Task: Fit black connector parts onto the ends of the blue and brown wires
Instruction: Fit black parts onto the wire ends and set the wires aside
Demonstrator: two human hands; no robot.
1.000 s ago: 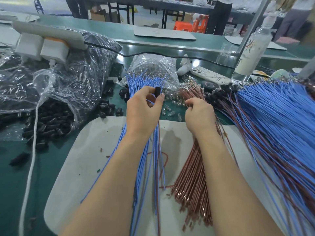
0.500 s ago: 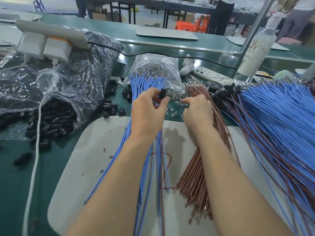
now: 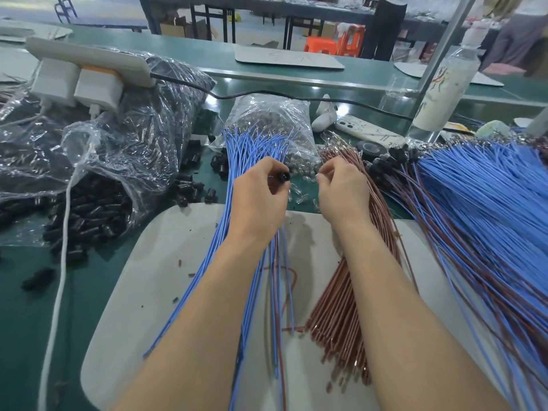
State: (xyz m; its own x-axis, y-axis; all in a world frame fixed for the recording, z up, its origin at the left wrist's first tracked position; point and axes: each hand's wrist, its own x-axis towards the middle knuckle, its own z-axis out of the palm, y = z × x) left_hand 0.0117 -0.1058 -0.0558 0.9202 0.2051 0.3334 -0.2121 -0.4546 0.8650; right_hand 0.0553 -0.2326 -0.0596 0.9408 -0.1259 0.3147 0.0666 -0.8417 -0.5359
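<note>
Green surface (image 3: 89, 292) before us carries a white mat (image 3: 178, 262). Of our hands, the left hand (image 3: 258, 203) pinches a black connector (image 3: 283, 177) over the blue wires (image 3: 252, 143). Our right hand (image 3: 341, 191) curls above the brown wires (image 3: 335, 315); whether it grips one, we cannot tell.

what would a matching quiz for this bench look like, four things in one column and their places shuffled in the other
Things
1. black connector part
2. loose brown wire bundle
3. clear bag of black parts
4. white phone

Places
a. lying at the far side, next to the spray bottle
b. pinched by the left hand
c. on the green table, left of the white board
d. on the white board, beneath the right hand

Pairs: 1-b, 2-d, 3-c, 4-a
</note>
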